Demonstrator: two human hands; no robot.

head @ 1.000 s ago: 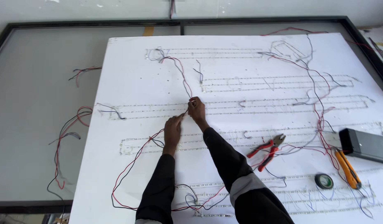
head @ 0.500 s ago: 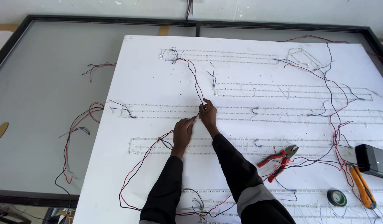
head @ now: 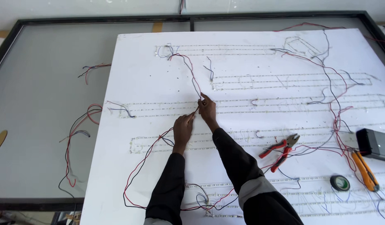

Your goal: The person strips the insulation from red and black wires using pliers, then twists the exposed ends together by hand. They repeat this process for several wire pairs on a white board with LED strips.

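Both of my hands meet near the middle of a large white board (head: 150, 91) covered with thin light strips laid in long outlines. My left hand (head: 183, 128) pinches the end of a red and black wire pair (head: 147, 155) that loops down to the board's lower left. My right hand (head: 207, 109) pinches another red and black wire pair (head: 188, 71) that runs up to the top strip. The two wire ends touch between my fingertips, just above a light strip (head: 159, 112). Dark sleeves cover both arms.
Red-handled pliers (head: 280, 151) lie right of my arms. Farther right are a roll of black tape (head: 340, 182), an orange-handled tool (head: 365, 170) and a black box (head: 375, 143). Loose wires (head: 78, 137) lie on the grey glass table (head: 42, 91) at left.
The view has shifted, so the board and hands sit more to the right and lower in frame. My hands stay together on the wire ends with little change.
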